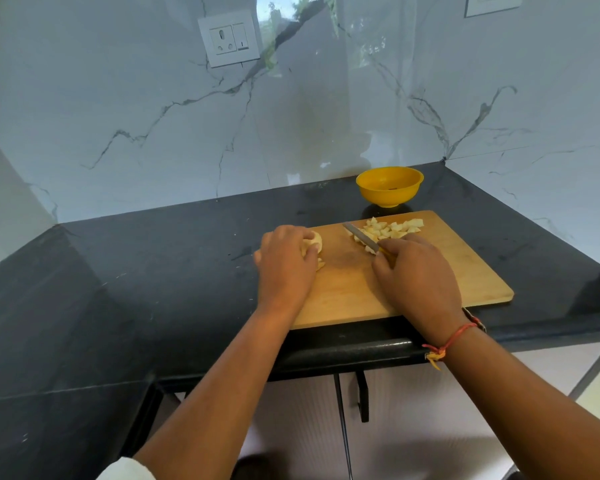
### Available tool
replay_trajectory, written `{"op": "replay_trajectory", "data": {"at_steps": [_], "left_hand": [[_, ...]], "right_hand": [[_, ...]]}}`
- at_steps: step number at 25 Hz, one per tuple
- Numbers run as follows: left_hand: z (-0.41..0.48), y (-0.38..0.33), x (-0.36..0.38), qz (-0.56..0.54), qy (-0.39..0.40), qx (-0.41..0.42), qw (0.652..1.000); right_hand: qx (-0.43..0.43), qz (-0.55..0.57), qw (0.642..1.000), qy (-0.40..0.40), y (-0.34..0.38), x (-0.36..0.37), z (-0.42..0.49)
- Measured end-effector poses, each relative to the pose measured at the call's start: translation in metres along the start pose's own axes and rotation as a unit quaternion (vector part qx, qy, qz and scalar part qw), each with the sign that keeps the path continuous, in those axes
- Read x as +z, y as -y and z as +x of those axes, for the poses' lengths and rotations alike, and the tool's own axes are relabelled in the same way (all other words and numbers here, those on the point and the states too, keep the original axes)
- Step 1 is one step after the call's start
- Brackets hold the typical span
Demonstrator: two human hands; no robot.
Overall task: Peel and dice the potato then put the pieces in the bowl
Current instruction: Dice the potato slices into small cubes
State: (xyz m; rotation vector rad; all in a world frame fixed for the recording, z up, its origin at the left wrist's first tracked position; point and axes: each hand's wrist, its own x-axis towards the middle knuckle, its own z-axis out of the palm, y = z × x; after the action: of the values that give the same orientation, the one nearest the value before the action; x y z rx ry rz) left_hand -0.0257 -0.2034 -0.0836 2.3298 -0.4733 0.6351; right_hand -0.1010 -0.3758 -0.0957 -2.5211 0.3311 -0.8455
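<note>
- A rectangular light wooden cutting board [413,292] lies on the black stone worktop [153,271], at the centre right of the frame.
- The left hand [284,268] rests at the board's left edge, its fingers [302,235] clenched over the remaining pale peeled potato chunk [315,242].
- The right hand [416,275] grips the yellow handle of a small steel-bladed knife [361,237]; the blade points up-left, lying against the pile of pale diced potato pieces [392,230] near the board's upper edge.
- The round yellow plastic bowl [389,187] stands on the worktop just above the board, near the pile.
- A red thread bracelet [454,337] circles the right wrist.
</note>
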Motion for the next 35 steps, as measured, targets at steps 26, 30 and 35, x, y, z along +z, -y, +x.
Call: {"op": "replay_trajectory", "data": {"at_steps": [26,30,35], "left_hand": [[0.038,-0.015,-0.044,0.122,0.299,-0.018,0.946],[0.029,-0.003,-0.039,0.12,0.3,-0.017,0.946],[0.029,0.002,-0.037,0.131,0.283,-0.017,0.95]], "right_hand": [[0.007,0.023,1.0,0.016,-0.006,0.0,0.0],[-0.002,0.012,1.0,0.027,-0.006,0.0,0.0],[-0.01,0.007,0.999,0.03,-0.006,0.0,-0.001]]}}
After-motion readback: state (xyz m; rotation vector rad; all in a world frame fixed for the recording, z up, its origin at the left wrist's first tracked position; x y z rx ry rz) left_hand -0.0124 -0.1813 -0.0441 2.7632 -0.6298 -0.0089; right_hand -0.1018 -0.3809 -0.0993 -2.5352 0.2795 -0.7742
